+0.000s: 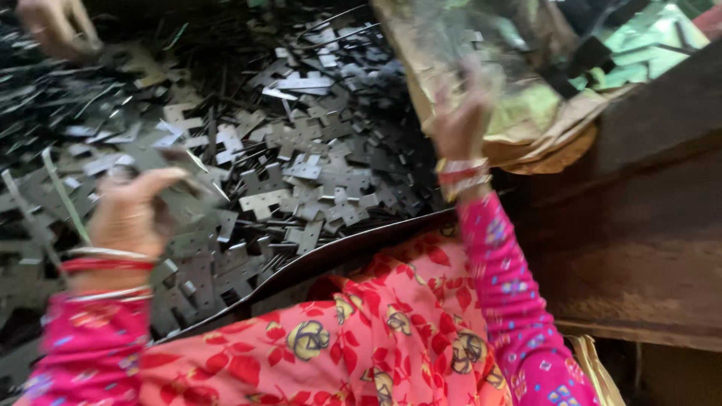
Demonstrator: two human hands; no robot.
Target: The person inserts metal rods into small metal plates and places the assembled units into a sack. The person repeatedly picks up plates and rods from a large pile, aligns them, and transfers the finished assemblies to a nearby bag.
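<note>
A large heap of flat dark metal stamped plates [301, 173] with small holes fills the left and middle of the view. My left hand [135, 210] rests low on the heap at the left, fingers curled around one of the plates; the frame is blurred. My right hand [460, 120] is raised at the heap's right edge, touching a crumpled clear plastic sack [519, 83]. Whether it grips anything is too blurred to tell. Both wrists carry red and white bangles above pink sleeves.
Another person's hand [53, 30] reaches into the heap at the top left. A dark tray rim [338, 252] borders the heap in front of my flowered red lap. A brown wooden surface [639, 240] lies to the right, with sacking [556, 143] under the plastic.
</note>
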